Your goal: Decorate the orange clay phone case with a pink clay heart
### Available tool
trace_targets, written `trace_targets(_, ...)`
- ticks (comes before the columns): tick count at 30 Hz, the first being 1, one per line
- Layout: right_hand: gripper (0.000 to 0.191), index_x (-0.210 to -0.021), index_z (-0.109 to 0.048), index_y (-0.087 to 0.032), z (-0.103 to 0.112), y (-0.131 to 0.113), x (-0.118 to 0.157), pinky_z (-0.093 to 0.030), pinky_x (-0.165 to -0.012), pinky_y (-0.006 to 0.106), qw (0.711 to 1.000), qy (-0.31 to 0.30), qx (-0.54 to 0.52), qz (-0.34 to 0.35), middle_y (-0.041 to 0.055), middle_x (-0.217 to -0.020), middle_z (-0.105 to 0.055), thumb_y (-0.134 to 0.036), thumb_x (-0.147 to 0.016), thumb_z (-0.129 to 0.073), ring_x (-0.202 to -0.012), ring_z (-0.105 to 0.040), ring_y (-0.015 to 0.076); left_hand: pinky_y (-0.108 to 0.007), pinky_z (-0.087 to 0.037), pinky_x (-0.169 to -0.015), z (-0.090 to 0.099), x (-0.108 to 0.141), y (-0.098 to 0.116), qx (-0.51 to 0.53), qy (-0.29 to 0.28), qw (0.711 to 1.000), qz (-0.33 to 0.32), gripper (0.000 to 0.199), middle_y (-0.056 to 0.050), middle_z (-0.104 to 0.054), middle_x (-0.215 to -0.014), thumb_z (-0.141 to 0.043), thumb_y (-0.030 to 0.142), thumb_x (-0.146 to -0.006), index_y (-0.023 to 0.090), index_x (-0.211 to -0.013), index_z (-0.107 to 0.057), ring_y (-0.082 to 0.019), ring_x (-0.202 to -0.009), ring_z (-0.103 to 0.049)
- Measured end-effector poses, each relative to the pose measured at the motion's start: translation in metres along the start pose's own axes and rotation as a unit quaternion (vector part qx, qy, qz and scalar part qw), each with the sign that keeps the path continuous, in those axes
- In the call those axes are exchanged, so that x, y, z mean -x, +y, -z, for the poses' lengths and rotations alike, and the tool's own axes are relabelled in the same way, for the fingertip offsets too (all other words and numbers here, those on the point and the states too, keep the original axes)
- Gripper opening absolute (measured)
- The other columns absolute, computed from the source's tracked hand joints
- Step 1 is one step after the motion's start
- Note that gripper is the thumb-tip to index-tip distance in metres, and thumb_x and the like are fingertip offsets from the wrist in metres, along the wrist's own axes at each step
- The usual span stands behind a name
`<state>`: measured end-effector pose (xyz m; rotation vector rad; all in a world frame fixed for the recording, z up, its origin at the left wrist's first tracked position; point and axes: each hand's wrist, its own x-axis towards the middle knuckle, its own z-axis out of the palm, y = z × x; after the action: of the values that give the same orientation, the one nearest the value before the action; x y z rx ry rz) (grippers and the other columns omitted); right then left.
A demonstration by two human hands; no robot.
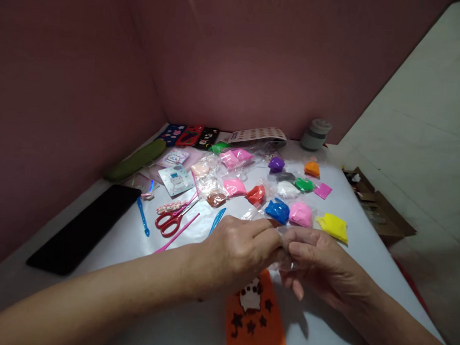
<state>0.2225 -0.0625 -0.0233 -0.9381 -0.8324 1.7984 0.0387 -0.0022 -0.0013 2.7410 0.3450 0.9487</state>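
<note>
My left hand (242,248) and my right hand (317,258) meet over the table, both closed on a small clear plastic bag (287,262). What the bag contains is hidden by my fingers. Below them lies an orange panel (260,339) with a white animal figure and several dark stars on it. Just beyond my hands are bags of blue clay (277,211), pink clay (301,214) and yellow clay (332,227). A blue modelling tool (217,220) pokes out behind my left hand.
Red-handled scissors (168,224), a pink stick (178,233) and a blue tool (143,218) lie left. Further left are a black slab (86,228) and a green pouch (136,160). Several clay bags and a lidded jar (316,135) stand toward the wall. A cardboard box (383,208) sits beyond the right edge.
</note>
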Motion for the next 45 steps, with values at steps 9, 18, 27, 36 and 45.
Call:
trace_targets(9,0.017,-0.075,-0.069,-0.014,0.001,-0.003,-0.002,-0.051,-0.042,0.019,1.000,0.005,-0.016,0.026,0.0045,-0.065,-0.071,-0.028,-0.071,-0.077,-0.051,-0.065,0.0136,-0.020,-0.050,-0.056,-0.002,0.000,-0.005,0.054,-0.004,0.998,0.028,0.019,-0.005,-0.066,-0.077,-0.046,0.007,-0.092,0.009,-0.096,-0.065,-0.011,-0.062,-0.060)
trace_targets(18,0.018,-0.071,-0.069,-0.013,-0.001,0.001,-0.001,-0.050,-0.042,0.019,1.000,0.010,-0.002,0.026,0.0039,-0.065,-0.069,-0.029,-0.074,-0.076,-0.051,-0.062,0.0121,-0.022,-0.034,-0.041,-0.001,0.000,-0.003,-0.026,0.010,0.999,-0.036,0.021,-0.002,-0.059,-0.067,-0.045,0.006,-0.089,0.010,-0.082,-0.064,-0.010,-0.050,-0.046)
trace_targets(27,0.016,-0.070,-0.070,-0.014,0.000,0.000,0.000,-0.048,-0.040,0.016,0.999,0.018,-0.017,0.042,0.0023,-0.063,-0.067,-0.029,-0.074,-0.075,-0.050,-0.061,0.0107,-0.021,-0.052,-0.060,-0.003,0.000,-0.006,0.029,0.019,0.999,-0.017,0.015,-0.009,-0.070,-0.091,-0.049,0.004,-0.090,0.009,-0.098,-0.061,-0.013,-0.076,-0.066)
trace_targets(36,0.014,-0.071,-0.070,-0.015,0.000,0.001,-0.002,-0.050,-0.043,0.017,0.999,0.025,-0.007,0.048,0.0020,-0.063,-0.067,-0.027,-0.074,-0.077,-0.052,-0.061,0.0106,-0.021,-0.053,-0.057,-0.008,0.000,-0.006,0.041,0.035,0.999,-0.005,0.012,-0.008,-0.068,-0.088,-0.050,0.006,-0.091,0.011,-0.086,-0.060,-0.014,-0.073,-0.066)
trace_targets(45,0.015,-0.076,-0.072,-0.016,0.000,0.000,0.001,-0.050,-0.044,0.021,0.999,0.011,0.008,0.033,0.0033,-0.067,-0.067,-0.030,-0.074,-0.074,-0.054,-0.062,0.0130,-0.022,-0.052,-0.062,-0.005,0.001,-0.004,0.050,0.012,0.999,-0.009,0.014,-0.012,-0.067,-0.094,-0.050,0.001,-0.088,0.008,-0.095,-0.060,-0.015,-0.079,-0.064)
